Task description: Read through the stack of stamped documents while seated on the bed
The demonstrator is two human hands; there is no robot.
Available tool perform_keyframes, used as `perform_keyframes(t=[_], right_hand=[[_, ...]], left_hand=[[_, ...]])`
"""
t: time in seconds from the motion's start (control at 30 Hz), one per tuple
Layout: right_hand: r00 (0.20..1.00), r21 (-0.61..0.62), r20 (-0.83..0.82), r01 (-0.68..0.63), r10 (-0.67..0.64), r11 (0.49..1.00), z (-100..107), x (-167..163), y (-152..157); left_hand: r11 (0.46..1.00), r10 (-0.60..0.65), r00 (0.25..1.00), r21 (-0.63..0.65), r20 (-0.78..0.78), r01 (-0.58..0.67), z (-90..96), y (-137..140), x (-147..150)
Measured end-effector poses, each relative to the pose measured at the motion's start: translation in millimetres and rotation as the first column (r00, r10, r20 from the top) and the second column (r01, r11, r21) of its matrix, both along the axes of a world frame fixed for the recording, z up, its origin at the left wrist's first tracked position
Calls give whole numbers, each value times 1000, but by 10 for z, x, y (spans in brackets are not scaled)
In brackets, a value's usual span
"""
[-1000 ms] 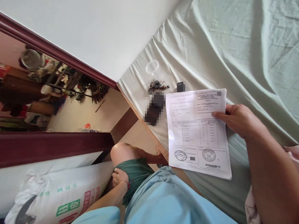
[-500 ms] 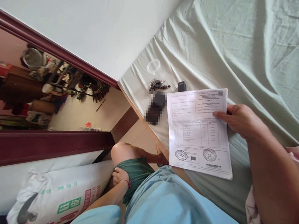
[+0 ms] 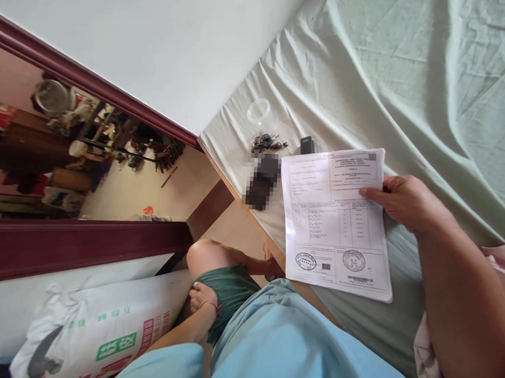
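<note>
a thin stack of white printed paper sheets (image 3: 335, 227), bearing two dark stamps and a barcode, is held face up over the near edge of a bed with a wrinkled pale green cloth cover (image 3: 393, 95). the right hand (image 3: 408, 204) pinches its right edge, thumb on the front and the other fingers behind; whether the sheets touch the bed, i cannot tell. just past the stack's top edge sits a small black box-shaped object (image 3: 306, 145). nearby on the cover lie a dark oblong item (image 3: 263, 181), blurred out, a bunch of metal keys (image 3: 264, 143) and a clear round plastic tub (image 3: 261, 120). the left hand (image 3: 203, 298) rests on the thigh at the hem of dark green shorts (image 3: 232, 301); whether it grips the cloth, i cannot tell. beside that arm is a white sack with green and red lettering (image 3: 102, 311).
</note>
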State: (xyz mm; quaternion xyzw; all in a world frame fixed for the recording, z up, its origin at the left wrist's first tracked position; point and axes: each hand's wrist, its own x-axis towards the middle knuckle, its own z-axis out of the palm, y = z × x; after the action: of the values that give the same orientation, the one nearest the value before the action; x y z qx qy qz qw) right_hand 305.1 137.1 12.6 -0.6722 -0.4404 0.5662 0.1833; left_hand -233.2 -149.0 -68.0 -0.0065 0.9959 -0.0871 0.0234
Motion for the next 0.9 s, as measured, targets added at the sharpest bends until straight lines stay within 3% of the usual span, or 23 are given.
perform_keyframes(t=[0.6,0.9], right_hand=[[1000,26,-13,-4,5,1000,0,14,-7],[1000,4,16,-7,7,1000,113,-14,-18]], left_hand=[[999,6,1000,43,13,-6,18,2,10],[999,-2,1000,35,-8,2,-8,-28,-24]])
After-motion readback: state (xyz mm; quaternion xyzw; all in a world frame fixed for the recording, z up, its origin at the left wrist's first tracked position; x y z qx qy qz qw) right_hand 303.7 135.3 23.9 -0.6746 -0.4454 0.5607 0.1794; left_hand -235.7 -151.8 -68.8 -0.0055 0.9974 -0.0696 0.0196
